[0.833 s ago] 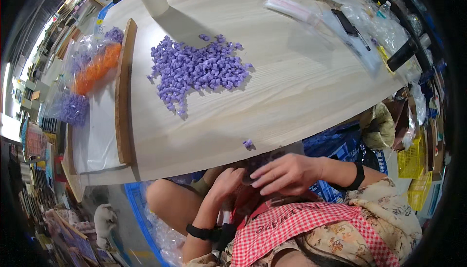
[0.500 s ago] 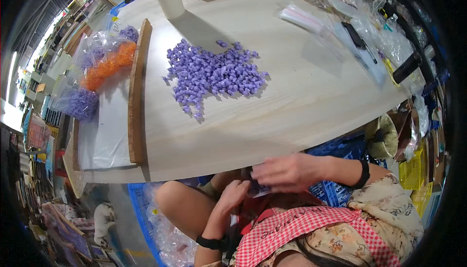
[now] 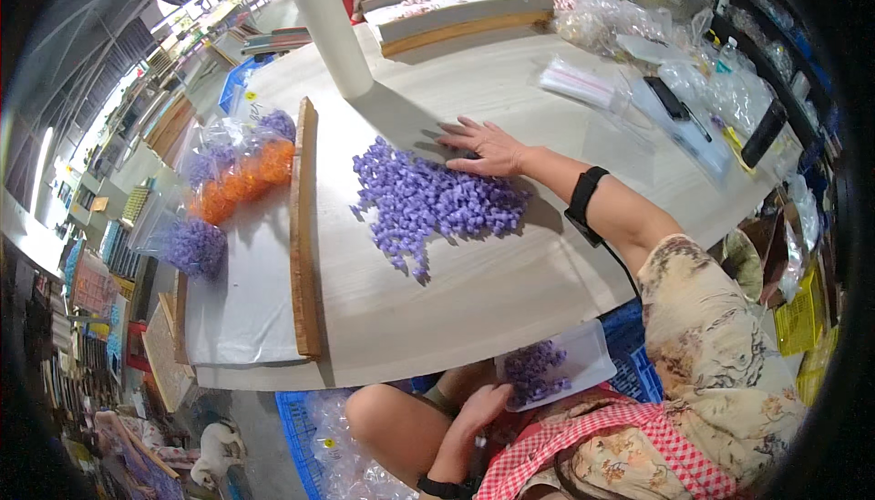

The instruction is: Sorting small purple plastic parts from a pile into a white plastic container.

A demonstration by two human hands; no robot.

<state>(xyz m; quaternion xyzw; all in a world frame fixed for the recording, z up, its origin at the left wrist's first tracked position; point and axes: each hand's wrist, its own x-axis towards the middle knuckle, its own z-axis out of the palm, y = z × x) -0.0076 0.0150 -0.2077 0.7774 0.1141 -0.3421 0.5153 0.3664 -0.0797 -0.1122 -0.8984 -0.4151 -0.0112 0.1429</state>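
Note:
A heap of small purple plastic pieces (image 3: 433,204) lies spread on the pale table (image 3: 437,327). At the heap's far right edge my right hand (image 3: 486,146) reaches over the table, palm down with its fingers spread, touching or just above the outer pieces. Below the table's near edge, over my lap, a white tray-like container (image 3: 588,354) holds more purple pieces (image 3: 536,371). My left hand (image 3: 488,406) is closed at the container's left edge, fingers curled; its fingertips are partly hidden.
A wooden strip (image 3: 305,226) edges a section at left, where clear bags with orange pieces (image 3: 241,185) and purple pieces lie. Beyond the heap stands a white cylinder (image 3: 335,40). Plastic bags (image 3: 579,83), a black phone-like object (image 3: 667,99) and a wood-edged tray (image 3: 465,33) lie farther off.
My right hand has left my lap and stretched out to the heap's far right edge. The white container with purple pieces now shows beside my left hand. The view has shifted.

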